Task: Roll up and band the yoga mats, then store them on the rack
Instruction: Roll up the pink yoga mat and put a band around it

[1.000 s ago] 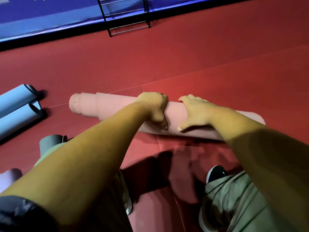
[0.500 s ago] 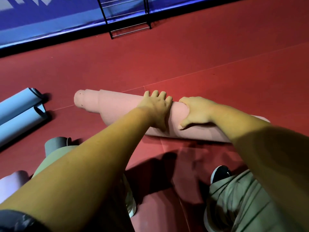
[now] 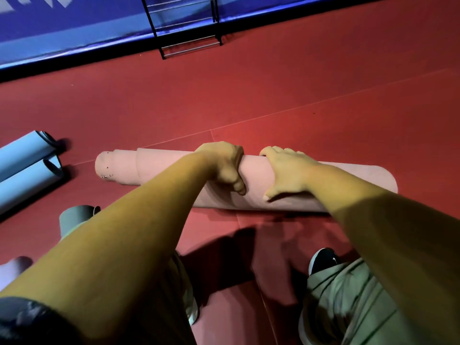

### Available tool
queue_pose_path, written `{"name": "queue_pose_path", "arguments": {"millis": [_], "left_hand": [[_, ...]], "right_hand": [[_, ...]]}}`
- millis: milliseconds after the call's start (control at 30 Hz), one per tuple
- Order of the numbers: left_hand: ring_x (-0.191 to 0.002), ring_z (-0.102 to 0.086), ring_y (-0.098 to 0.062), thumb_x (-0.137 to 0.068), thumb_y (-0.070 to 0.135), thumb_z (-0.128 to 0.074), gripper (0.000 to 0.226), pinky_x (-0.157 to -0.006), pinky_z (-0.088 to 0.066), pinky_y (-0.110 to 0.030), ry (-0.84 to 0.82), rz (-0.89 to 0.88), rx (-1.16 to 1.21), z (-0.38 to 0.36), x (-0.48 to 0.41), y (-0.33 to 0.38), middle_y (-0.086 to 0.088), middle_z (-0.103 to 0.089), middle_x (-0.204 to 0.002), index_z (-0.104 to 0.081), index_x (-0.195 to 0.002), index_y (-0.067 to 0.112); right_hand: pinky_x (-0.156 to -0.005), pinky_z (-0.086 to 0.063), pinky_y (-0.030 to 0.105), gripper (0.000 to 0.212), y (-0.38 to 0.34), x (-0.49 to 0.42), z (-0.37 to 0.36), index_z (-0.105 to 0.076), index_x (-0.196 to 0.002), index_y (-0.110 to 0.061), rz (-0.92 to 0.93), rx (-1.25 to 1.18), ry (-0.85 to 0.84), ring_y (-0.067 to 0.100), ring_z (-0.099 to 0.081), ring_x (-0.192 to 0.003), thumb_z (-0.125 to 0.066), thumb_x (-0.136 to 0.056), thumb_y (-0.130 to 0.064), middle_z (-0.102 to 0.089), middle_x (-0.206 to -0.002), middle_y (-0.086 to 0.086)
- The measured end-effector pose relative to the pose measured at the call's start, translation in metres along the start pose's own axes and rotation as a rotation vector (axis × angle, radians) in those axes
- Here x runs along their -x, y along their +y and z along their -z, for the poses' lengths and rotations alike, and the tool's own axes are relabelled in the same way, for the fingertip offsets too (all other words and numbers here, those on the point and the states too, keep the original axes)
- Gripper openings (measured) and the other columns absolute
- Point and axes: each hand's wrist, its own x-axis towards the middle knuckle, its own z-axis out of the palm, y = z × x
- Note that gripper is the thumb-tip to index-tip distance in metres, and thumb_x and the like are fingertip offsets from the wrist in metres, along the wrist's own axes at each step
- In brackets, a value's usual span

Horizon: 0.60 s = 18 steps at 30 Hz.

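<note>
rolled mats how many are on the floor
5: pink mat at centre; two blue mats at far left; grey mat lower left; pale mat in the bottom-left corner. Others may be hidden.

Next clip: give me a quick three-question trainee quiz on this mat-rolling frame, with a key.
1. True or false: the pink mat lies flat and unrolled on the floor.
2. How many blue rolled mats lie at the far left? A one, B two, C four.
3. Short answer: which hands grip the pink mat?
Key: 1 false, it is rolled up. 2 B. 3 Both, the left hand and the right hand.
</note>
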Motion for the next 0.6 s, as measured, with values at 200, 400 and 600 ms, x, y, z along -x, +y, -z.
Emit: {"name": "queue_pose_path", "arguments": {"millis": [200,400,600], "left_hand": [[-0.129,-0.053,-0.03,-0.053,0.081,-0.082,0.106,-0.107,-0.047,-0.052,0.03,-0.055,-0.129,-0.006,0.002,0.009,0.001,-0.056,-0.136,-0.05,-0.139,0.027],[-0.137,-0.044,-0.028,-0.051,0.084,-0.085,0.124,-0.11,-0.043,-0.057,0.071,-0.083,-0.291,-0.011,0.006,0.015,-0.002,-0.046,-0.144,-0.04,-0.149,0.023],[-0.123,-0.053,-0.026,-0.044,0.073,-0.094,0.109,-0.098,-0.052,-0.048,0.096,-0.059,-0.146,-0.008,0.002,0.01,0.004,-0.055,-0.13,-0.052,-0.134,0.026]], "right_hand": [[-0.099,-0.051,0.047,0.112,0.004,-0.002,0.007,-0.044,-0.143,-0.03,-0.015,-0.11,-0.031,0.029,-0.059,-0.12,-0.091,-0.05,-0.069,-0.057,-0.133,-0.001],[-0.092,-0.054,0.043,0.096,0.004,-0.005,0.011,-0.054,-0.136,-0.028,-0.013,-0.157,-0.053,0.027,-0.061,-0.105,-0.094,-0.055,-0.062,-0.066,-0.119,0.0],[-0.094,-0.053,0.042,0.097,0.002,-0.004,0.012,-0.05,-0.141,-0.028,-0.008,-0.187,-0.07,0.027,-0.061,-0.109,-0.093,-0.06,-0.061,-0.064,-0.126,0.0]]}}
